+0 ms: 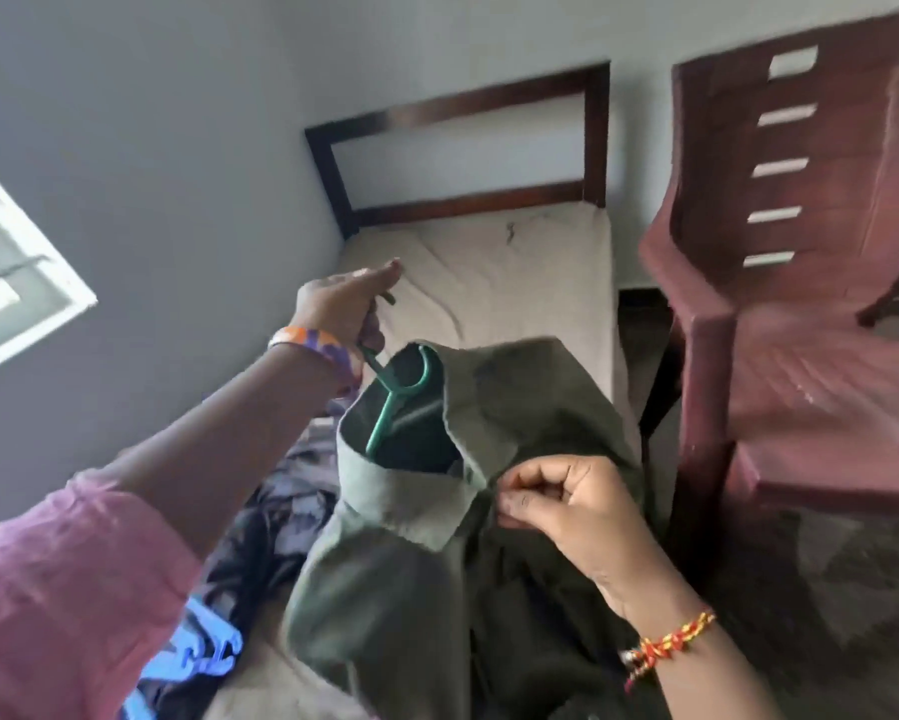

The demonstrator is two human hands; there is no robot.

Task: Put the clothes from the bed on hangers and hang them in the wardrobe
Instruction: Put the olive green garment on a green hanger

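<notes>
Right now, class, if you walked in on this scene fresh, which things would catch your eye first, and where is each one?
First, the olive green shirt held up at centre over the bed, with a green hanger poking out of its collar. The left hand grips the hanger's hook from above, while the right hand pinches the shirt front by the collar. To the right stands a big maroon plastic chair.

1. one view only, from a wide-angle camera worn on the person's head, so no second view shares any part of the scene.
2. it faces forward and down, tilted, along the bed [489,283] toward the far headboard [458,142].
3. it sits close: the left hand [343,304] and right hand [567,504] fill the near middle.
4. a chair [800,304] stands on the right, a window [11,272] at the left edge.
</notes>
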